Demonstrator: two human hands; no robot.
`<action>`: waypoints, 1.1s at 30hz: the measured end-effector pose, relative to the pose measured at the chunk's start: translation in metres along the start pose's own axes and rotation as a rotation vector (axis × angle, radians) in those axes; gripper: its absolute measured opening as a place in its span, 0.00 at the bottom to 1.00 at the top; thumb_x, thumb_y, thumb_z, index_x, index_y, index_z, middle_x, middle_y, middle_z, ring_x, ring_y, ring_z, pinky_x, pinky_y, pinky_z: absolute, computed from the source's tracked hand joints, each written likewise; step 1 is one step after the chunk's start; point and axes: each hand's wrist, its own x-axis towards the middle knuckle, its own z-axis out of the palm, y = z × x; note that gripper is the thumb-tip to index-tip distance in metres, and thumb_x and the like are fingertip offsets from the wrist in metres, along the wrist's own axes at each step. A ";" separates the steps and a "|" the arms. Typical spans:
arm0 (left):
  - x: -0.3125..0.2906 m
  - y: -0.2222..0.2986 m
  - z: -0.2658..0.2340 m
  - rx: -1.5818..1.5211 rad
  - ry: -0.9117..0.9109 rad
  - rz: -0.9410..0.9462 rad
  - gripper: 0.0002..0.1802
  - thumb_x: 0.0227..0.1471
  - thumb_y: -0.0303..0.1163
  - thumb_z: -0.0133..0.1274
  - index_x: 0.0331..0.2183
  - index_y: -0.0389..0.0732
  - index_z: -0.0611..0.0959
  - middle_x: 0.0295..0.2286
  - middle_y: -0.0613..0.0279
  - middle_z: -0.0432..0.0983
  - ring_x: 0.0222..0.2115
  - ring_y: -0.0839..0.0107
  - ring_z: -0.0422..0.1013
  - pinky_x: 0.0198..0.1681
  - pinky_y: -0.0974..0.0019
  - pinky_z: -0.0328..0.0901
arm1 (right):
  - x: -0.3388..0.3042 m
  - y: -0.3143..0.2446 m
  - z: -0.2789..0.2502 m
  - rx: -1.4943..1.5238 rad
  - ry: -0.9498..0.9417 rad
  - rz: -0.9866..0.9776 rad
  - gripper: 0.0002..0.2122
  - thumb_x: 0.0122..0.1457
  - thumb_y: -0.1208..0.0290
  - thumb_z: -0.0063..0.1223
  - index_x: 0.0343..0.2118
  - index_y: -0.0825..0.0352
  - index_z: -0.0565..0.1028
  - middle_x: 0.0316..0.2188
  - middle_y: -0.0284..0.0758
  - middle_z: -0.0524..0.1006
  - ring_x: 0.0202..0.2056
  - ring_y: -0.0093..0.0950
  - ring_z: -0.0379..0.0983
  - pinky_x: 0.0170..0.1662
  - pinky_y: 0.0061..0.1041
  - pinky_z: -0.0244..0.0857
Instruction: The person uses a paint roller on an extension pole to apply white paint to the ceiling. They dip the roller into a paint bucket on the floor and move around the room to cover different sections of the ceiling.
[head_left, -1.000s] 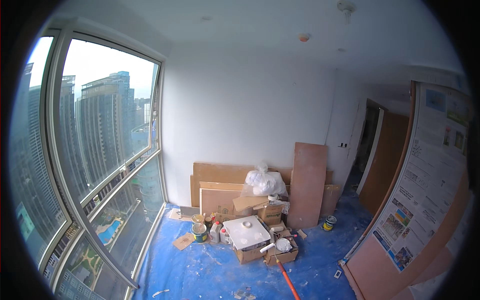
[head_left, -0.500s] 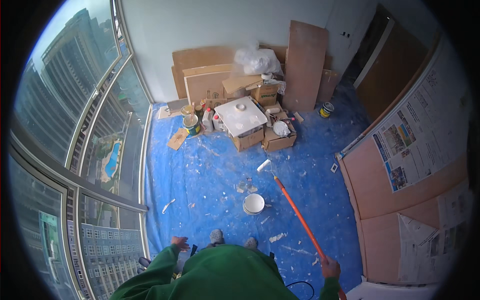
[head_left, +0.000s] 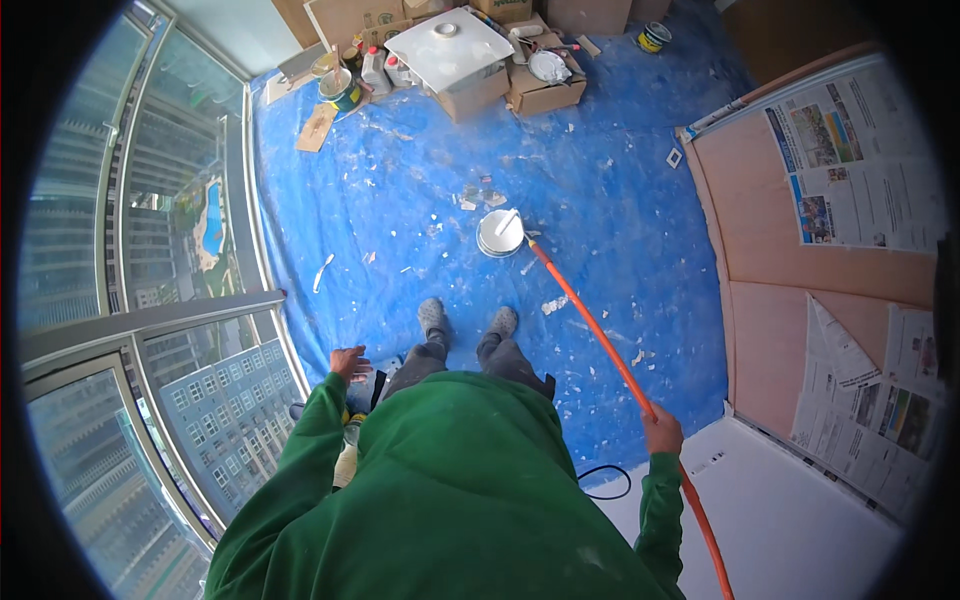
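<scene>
While right hand (head_left: 662,432) grips pole (head_left: 600,331), panel (head_left: 755,250) bears printed sheets (head_left: 868,190).

Blue sheet (head_left: 640,270): thin plastic, wrinkled, soft sheen, gritty with white flecks. Bucket (head_left: 491,248) near its middle: white plastic, smooth. Roller (head_left: 508,221) at its mouth: white, nap too small to judge. Pole (head_left: 600,333): smooth, slightly glossy; metal or plastic, can't tell. Sweater (head_left: 450,470): green cloth, matt, soft folds. 2 shoes (head_left: 431,316): grey, matt. Sheet's far edge: boxes (head_left: 546,98), matt cardboard; white board (head_left: 450,52), smooth, smudged. Right edge: panel (head_left: 755,205), matt wood; newspaper (head_left: 865,150) on it. Left edge: window frame (head_left: 80,338), smooth metal.
</scene>
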 end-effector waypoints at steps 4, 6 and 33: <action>-0.010 0.007 0.004 -0.008 0.021 0.043 0.22 0.53 0.43 0.56 0.44 0.36 0.78 0.33 0.49 0.80 0.23 0.61 0.78 0.22 0.61 0.70 | 0.044 -0.014 0.046 0.042 -0.077 0.009 0.16 0.56 0.54 0.52 0.45 0.53 0.78 0.34 0.43 0.80 0.39 0.48 0.76 0.41 0.44 0.69; -0.030 0.017 0.006 -0.010 0.023 0.076 0.22 0.52 0.43 0.56 0.43 0.36 0.78 0.32 0.50 0.80 0.23 0.61 0.78 0.22 0.61 0.70 | 0.073 -0.013 0.078 0.069 -0.100 -0.006 0.16 0.57 0.54 0.51 0.43 0.56 0.79 0.33 0.44 0.79 0.38 0.48 0.75 0.40 0.44 0.68; -0.069 -0.039 0.005 -0.081 0.066 0.037 0.22 0.53 0.45 0.55 0.42 0.36 0.79 0.32 0.51 0.80 0.25 0.61 0.77 0.25 0.60 0.72 | 0.127 -0.065 0.141 0.184 -0.205 -0.065 0.16 0.60 0.56 0.46 0.41 0.59 0.80 0.34 0.50 0.78 0.40 0.52 0.74 0.42 0.45 0.68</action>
